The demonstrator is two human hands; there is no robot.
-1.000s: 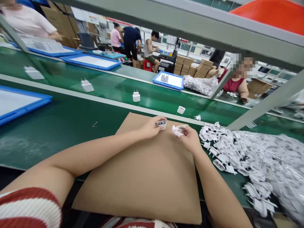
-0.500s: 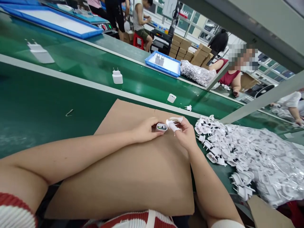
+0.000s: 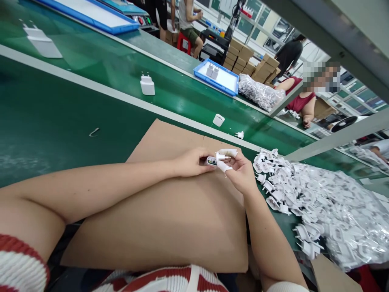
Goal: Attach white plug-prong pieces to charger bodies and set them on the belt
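My left hand (image 3: 194,162) is closed around a white charger housing (image 3: 210,161), its open end facing right with dark parts showing inside. Between the thumb and fingers of my right hand (image 3: 240,168) is a white two-pin plug cap (image 3: 221,156), pins pointing right. White tape or finger covers wrap the gripping fingertips. The cap sits right at the housing's open end; whether they touch I cannot tell. Both hands are above a brown cardboard sheet (image 3: 170,219).
Loose plug caps (image 3: 281,182) and a clear bag of them (image 3: 358,211) lie at the right. Chargers (image 3: 147,85) and a housing (image 3: 219,120) rest on the green belt (image 3: 179,97). A slanted metal post (image 3: 328,136) stands at right. Co-workers sit beyond.
My right hand has brought the plug cap closer to the housing's open end, now overlapping it in view. The camera view has shifted slightly.
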